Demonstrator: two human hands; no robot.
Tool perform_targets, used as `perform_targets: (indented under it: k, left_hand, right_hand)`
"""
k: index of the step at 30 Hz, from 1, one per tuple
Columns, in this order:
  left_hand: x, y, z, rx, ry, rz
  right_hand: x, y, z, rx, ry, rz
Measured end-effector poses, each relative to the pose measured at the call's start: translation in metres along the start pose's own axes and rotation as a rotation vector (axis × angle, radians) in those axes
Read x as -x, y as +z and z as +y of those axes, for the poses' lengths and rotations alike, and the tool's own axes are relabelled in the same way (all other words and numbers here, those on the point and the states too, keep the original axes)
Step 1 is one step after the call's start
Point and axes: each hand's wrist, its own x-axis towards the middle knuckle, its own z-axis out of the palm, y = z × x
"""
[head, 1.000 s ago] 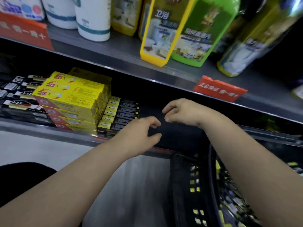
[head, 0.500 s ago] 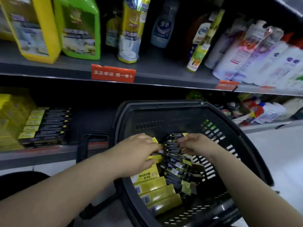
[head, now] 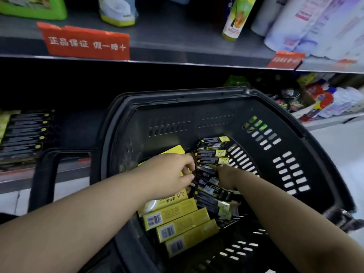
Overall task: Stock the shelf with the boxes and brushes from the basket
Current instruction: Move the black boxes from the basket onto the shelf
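**Several packs held only by their ends**

Both hands are inside the black basket [head: 177, 97], which fills the centre and lower right of the frame. The left hand [head: 167, 176] pinches the left ends of a few brush packs [head: 210, 154] with curled fingers. The right hand [head: 226, 177] bends its fingers over the right ends of the same packs. Its fingertips are hidden, but the grasp looks closed.

The risk, as I judge it, is in the lift. The packs are thin and smooth and are pressed together only from the two ends, so a middle one may slide out and fall back. The bundle may also fan open if one hand rises faster than the other. A pack could catch on the yellow boxes [head: 183, 223] just beside them, at the lower centre, or strike the basket rim on the way to the lower shelf [head: 39, 174] at the left.

The brush packs lie in a row in the middle of the basket. Their long axis runs left to right in the frame, with the yellow ends pointing right. The similar packs already on the shelf [head: 23, 133] show the same direction.
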Motion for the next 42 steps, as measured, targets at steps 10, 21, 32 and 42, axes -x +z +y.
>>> perform_targets:
  k: [10, 21, 32, 42]
  left_hand:
    - [-0.005, 0.005, -0.005, 0.147, -0.125, -0.033]
    - [-0.010, -0.003, -0.007, 0.911, -0.583, 0.019]
    - [-0.012, -0.004, -0.016, 1.016, -0.608, 0.131]
    - [-0.016, -0.003, -0.019, 1.044, -0.610, 0.125]
  right_hand:
    - [-0.008, 0.000, -0.009, 0.033, 0.045, 0.099]
    - [0.078, -0.069, -0.046, -1.176, -0.495, -0.019]
    - [0.023, 0.003, -0.031, -0.095, -0.082, -0.120]
    - [0.027, -0.027, -0.050, -0.293, -0.029, -0.118]
